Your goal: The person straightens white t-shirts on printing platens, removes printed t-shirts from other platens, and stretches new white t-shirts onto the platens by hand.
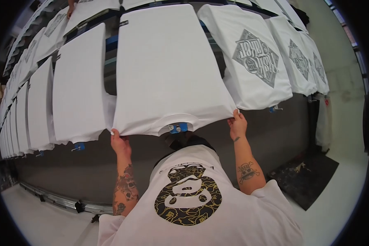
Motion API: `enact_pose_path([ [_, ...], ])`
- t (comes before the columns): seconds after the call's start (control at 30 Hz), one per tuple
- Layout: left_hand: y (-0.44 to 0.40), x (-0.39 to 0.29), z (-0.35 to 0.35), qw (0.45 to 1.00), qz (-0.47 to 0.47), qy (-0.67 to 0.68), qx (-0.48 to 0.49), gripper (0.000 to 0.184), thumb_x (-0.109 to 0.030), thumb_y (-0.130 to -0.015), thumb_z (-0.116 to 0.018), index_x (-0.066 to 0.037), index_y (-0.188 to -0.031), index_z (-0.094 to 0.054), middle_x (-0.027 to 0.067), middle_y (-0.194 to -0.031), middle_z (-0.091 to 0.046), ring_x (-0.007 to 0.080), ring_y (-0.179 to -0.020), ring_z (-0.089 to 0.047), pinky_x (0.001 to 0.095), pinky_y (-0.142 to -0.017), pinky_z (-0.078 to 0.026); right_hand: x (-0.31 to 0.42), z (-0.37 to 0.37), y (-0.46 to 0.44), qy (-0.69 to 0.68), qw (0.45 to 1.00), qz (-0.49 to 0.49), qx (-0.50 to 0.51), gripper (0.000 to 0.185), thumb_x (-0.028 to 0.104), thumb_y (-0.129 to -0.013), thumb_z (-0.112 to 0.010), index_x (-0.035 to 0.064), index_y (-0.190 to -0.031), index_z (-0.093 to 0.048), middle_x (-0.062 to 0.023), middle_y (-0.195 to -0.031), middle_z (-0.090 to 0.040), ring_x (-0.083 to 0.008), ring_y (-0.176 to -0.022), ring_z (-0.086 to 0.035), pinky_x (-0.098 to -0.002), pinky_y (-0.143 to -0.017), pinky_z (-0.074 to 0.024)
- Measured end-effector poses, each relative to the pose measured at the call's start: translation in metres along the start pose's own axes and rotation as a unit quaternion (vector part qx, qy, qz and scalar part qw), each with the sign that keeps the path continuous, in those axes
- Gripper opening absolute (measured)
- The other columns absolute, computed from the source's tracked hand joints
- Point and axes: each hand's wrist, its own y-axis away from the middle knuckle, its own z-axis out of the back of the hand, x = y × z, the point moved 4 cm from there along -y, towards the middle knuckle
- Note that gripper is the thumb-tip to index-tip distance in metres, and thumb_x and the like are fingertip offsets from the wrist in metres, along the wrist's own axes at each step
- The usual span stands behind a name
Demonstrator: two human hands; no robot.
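A plain white T-shirt (164, 69) lies stretched over a flat printing board straight ahead of me, its collar towards my body. My left hand (121, 141) pinches the shirt's near left corner. The near right corner is gripped by my right hand (237, 124), fingers closed on the cloth. Between the two hands the fabric is drawn taut, and the collar opening shows a blue clamp (178, 128) on the board's near end. A small dark mark (124, 23) sits near the shirt's far left edge. The board itself is hidden under the cloth.
To the right, a white shirt with a grey diamond print (256, 57) covers the neighbouring board, with more printed shirts beyond. Several boards with plain white shirts (80, 90) line the left. A metal rail (65, 201) runs along the floor; a dark mat (305, 180) lies at right. Another person's hand (71, 10) shows at far left.
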Motion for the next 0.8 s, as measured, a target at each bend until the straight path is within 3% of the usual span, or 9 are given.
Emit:
enact_pose_path([
  [0.17, 0.004, -0.008, 0.009, 0.977, 0.029, -0.208, 0.023, 0.039, -0.04, -0.097, -0.056, -0.005, -0.113, -0.054, 0.0047, -0.098, -0.062, 0.0144, -0.085, -0.06, 0.031, -0.067, -0.049, 0.0, 0.007, -0.001, -0.005, 1.0, -0.013, -0.006, 0.023, 0.032, -0.095, -0.062, 0.0092, -0.099, -0.058, 0.0005, -0.091, -0.06, -0.0109, -0.078, -0.058, -0.0271, -0.068, -0.048],
  [0.27, 0.005, -0.014, 0.015, 0.938, 0.088, -0.334, 0.011, 0.035, -0.039, -0.095, -0.059, -0.006, -0.105, -0.058, 0.003, -0.092, -0.061, 0.0108, -0.079, -0.057, 0.0289, -0.062, -0.046, 0.016, 0.018, 0.005, 0.185, 0.978, 0.1, -0.021, 0.022, 0.027, -0.095, -0.061, 0.0059, -0.1, -0.059, -0.0015, -0.091, -0.062, -0.0114, -0.08, -0.06, -0.027, -0.069, -0.0492],
  [0.33, 0.012, -0.032, 0.004, 0.86, -0.123, -0.495, 0.014, 0.035, -0.035, -0.093, -0.061, -0.002, -0.104, -0.06, 0.006, -0.089, -0.059, 0.0181, -0.077, -0.059, 0.0301, -0.065, -0.049, 0.026, 0.017, 0.008, 0.251, 0.955, 0.157, 0.013, 0.02, 0.025, -0.094, -0.062, 0.0047, -0.099, -0.06, -0.0017, -0.087, -0.062, -0.0106, -0.078, -0.059, -0.026, -0.068, -0.0487],
  [0.37, 0.012, -0.033, -0.002, 0.86, -0.125, -0.494, 0.016, 0.035, -0.035, -0.093, -0.061, -0.002, -0.104, -0.06, 0.006, -0.089, -0.059, 0.0181, -0.077, -0.059, 0.0301, -0.065, -0.049, 0.032, 0.014, 0.009, 0.314, 0.924, 0.212, 0.046, 0.019, 0.022, -0.094, -0.062, 0.0035, -0.098, -0.061, -0.0019, -0.084, -0.062, -0.0099, -0.076, -0.059, -0.0251, -0.067, -0.0483],
  [0.43, 0.028, -0.053, -0.051, 0.792, -0.356, -0.49, 0.071, 0.032, -0.03, -0.091, -0.063, 0.0, -0.102, -0.06, 0.0107, -0.095, -0.059, 0.0233, -0.087, -0.059, 0.0335, -0.071, -0.049, 0.046, -0.008, 0.018, 0.311, 0.914, 0.255, 0.054, 0.018, 0.02, -0.093, -0.063, 0.0024, -0.097, -0.061, -0.002, -0.081, -0.063, -0.0099, -0.074, -0.059, -0.0251, -0.067, -0.0482],
  [0.5, 0.022, -0.058, -0.09, 0.796, -0.344, -0.488, 0.093, 0.033, -0.028, -0.091, -0.063, 0.0, -0.109, -0.059, 0.0143, -0.107, -0.057, 0.0267, -0.095, -0.056, 0.0367, -0.078, -0.049, 0.06, -0.039, 0.026, 0.317, 0.891, 0.321, 0.06, 0.014, 0.014, -0.091, -0.063, 0.0014, -0.097, -0.062, -0.0067, -0.084, -0.063, -0.014, -0.075, -0.061, -0.0268, -0.065, -0.0495],
  [0.57, 0.011, -0.055, -0.126, 0.726, -0.437, -0.525, 0.079, 0.042, -0.028, -0.093, -0.06, 0.001, -0.121, -0.052, 0.0175, -0.114, -0.054, 0.0309, -0.099, -0.056, 0.0387, -0.085, -0.047, 0.072, -0.071, 0.033, 0.343, 0.852, 0.384, 0.093, 0.013, 0.011, -0.089, -0.062, 0.0007, -0.096, -0.061, -0.0132, -0.091, -0.062, -0.024, -0.082, -0.062, -0.0328, -0.071, -0.0509],
  [0.7, 0.009, -0.041, -0.172, 0.741, -0.356, -0.565, 0.067, 0.052, -0.029, -0.094, -0.054, -0.002, -0.136, -0.039, 0.0204, -0.122, -0.048, 0.0378, -0.105, -0.055, 0.0468, -0.088, -0.047, 0.083, -0.131, 0.057, 0.458, 0.723, 0.486, 0.174, 0.017, 0.011, -0.084, -0.061, 0.0025, -0.099, -0.059, -0.0166, -0.098, -0.059, -0.0367, -0.097, -0.057, -0.0436, -0.086, -0.0465],
  [0.8, 0.015, -0.039, -0.177, 0.724, -0.324, -0.608, 0.044, 0.056, -0.032, -0.095, -0.05, -0.001, -0.139, -0.033, 0.0228, -0.124, -0.047, 0.0415, -0.114, -0.05, 0.0489, -0.09, -0.046, 0.065, -0.164, 0.063, 0.457, 0.678, 0.51, 0.267, 0.02, 0.012, -0.082, -0.062, 0.0061, -0.101, -0.059, -0.0128, -0.106, -0.057, -0.0323, -0.105, -0.053, -0.0453, -0.091, -0.042],
])
